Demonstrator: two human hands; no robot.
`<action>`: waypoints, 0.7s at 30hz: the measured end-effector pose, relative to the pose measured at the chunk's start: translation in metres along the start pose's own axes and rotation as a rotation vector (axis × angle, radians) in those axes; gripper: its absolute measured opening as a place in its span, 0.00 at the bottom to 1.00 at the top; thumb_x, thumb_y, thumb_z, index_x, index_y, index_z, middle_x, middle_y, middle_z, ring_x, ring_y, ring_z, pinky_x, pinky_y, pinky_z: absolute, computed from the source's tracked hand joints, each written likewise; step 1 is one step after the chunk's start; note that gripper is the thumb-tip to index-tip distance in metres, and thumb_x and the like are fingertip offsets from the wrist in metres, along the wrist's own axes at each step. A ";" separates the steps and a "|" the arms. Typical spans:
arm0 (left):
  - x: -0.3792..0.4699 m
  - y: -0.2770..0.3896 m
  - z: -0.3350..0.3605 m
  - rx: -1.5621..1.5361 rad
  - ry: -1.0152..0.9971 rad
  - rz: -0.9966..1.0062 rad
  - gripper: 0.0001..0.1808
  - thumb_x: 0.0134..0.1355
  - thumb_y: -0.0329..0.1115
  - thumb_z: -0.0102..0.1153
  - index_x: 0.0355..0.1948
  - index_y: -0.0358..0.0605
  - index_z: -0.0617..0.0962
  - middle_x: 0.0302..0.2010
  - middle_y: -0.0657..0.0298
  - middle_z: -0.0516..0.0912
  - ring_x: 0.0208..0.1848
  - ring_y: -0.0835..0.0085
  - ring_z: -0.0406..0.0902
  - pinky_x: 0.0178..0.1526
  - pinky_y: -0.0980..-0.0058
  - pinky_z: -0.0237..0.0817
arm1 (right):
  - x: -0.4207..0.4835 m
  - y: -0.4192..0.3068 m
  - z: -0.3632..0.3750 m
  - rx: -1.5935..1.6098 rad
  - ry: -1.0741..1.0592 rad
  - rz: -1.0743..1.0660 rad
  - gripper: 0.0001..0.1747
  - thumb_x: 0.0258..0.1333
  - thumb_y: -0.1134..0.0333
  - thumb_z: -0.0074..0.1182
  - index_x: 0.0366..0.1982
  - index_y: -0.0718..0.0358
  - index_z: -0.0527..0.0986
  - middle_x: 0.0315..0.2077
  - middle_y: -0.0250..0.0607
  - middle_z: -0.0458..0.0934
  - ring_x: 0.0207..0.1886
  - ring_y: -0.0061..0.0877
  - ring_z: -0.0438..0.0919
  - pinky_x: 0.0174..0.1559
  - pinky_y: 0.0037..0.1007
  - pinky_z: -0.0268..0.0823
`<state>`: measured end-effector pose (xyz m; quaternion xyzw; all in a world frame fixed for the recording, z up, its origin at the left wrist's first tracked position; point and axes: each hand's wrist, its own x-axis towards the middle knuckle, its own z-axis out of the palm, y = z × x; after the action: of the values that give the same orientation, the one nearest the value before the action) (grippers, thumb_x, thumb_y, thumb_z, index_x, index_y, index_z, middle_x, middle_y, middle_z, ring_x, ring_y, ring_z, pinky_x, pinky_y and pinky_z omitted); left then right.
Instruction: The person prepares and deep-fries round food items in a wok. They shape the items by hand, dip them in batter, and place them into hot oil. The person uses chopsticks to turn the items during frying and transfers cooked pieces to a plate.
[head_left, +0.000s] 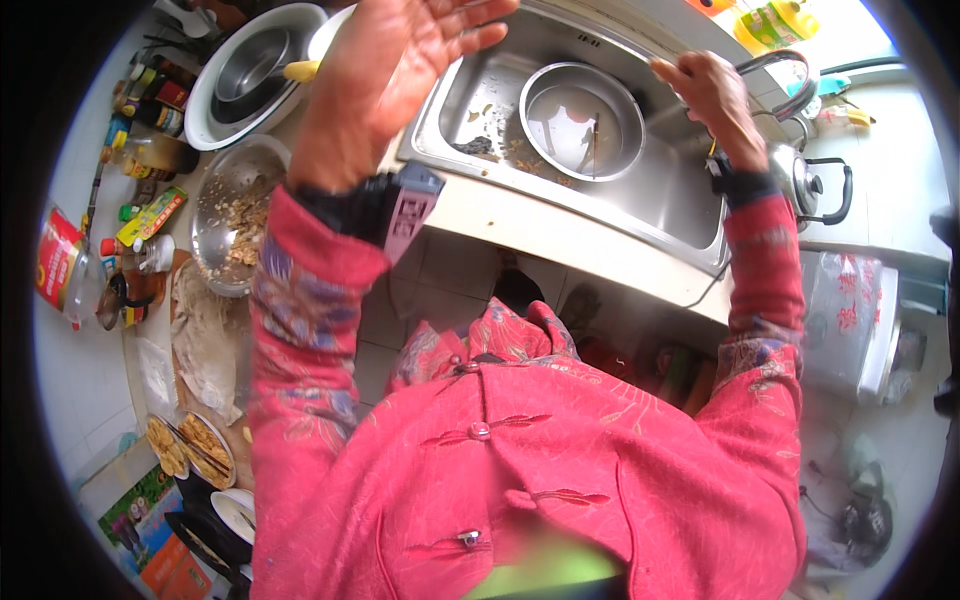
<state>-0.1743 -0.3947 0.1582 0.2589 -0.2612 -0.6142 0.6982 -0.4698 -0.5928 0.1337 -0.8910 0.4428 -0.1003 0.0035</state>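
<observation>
My left hand (394, 82) is raised above the left end of the steel sink (682, 217), palm showing and fingers spread, with nothing in it. On the far right, my right hand (712, 94) is curled beside the curved metal faucet (799, 86). Whether its fingers grip a part of the faucet is hidden. A round steel basin (531, 131) stands in the sink with cloudy water in it, and a thin brown stick (596, 139) shows there. Food scraps (474, 145) lie on the sink bottom left of the basin.
Left of the sink are a white enamel basin (196, 124) and a steel bowl of chopped filling (247, 199). Several seasoning bottles (161, 154) line the wall. Plates of flat food (202, 442) sit farther down. A steel kettle (802, 184) stands right of my right wrist.
</observation>
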 end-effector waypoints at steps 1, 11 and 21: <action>0.024 -0.006 0.005 0.025 -0.026 -0.042 0.20 0.70 0.44 0.48 0.49 0.37 0.76 0.48 0.53 0.82 0.51 0.62 0.80 0.54 0.62 0.73 | 0.017 0.014 0.019 0.103 -0.065 0.031 0.24 0.56 0.47 0.54 0.26 0.63 0.81 0.24 0.50 0.79 0.32 0.43 0.80 0.38 0.40 0.71; 0.147 -0.117 -0.038 0.088 0.372 -0.303 0.20 0.64 0.44 0.60 0.52 0.43 0.75 0.39 0.64 0.78 0.41 0.72 0.79 0.43 0.69 0.73 | 0.070 0.087 0.299 0.460 -0.591 -0.083 0.14 0.56 0.67 0.49 0.40 0.63 0.81 0.41 0.57 0.81 0.48 0.47 0.80 0.50 0.43 0.73; 0.194 -0.240 -0.093 0.378 0.579 -0.586 0.31 0.65 0.51 0.55 0.62 0.42 0.69 0.63 0.51 0.70 0.65 0.56 0.66 0.61 0.54 0.61 | 0.005 0.064 0.361 0.321 -1.001 -0.078 0.13 0.52 0.68 0.54 0.37 0.65 0.82 0.46 0.58 0.79 0.53 0.45 0.77 0.53 0.44 0.71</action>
<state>-0.2627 -0.6103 -0.0640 0.6058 -0.0783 -0.6299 0.4797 -0.4519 -0.6659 -0.2253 -0.8340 0.3325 0.2708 0.3472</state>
